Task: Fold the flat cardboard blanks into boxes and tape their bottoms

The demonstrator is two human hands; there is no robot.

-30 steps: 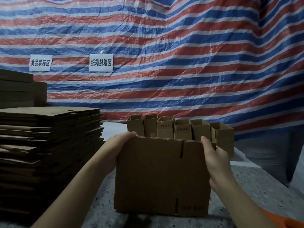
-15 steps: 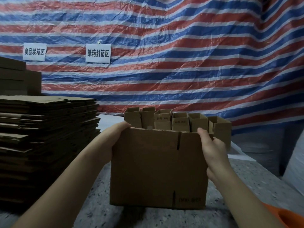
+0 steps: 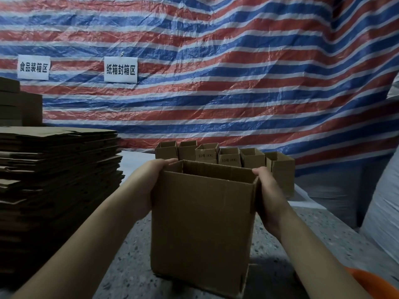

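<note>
Striped tarp behind; at centre frame my left hand (image 3: pixel 149 186) and right hand (image 3: pixel 267 195) clasp the box (image 3: pixel 203 225) sides, fingers curled over its rim. Light, stiff, crushable, I judge.

A plain brown cardboard box (image 3: pixel 200 229), unprinted on its near face, stands on a grey tabletop (image 3: pixel 129 255) speckled with dark and pale flecks. Behind it, a row of smaller brown boxes (image 3: pixel 224 156) shows the same kraft tone, two of them carrying dark printed lettering. To the left, a stack of flat cardboard blanks (image 3: pixel 58 190) reads darker brown in shadow. The backdrop is a crinkled tarpaulin (image 3: pixel 237 72) striped in red, blue and white bands. Two white paper signs (image 3: pixel 120 69) with black characters hang on it. An orange patch (image 3: pixel 371 281) shows at the lower right corner.
</note>
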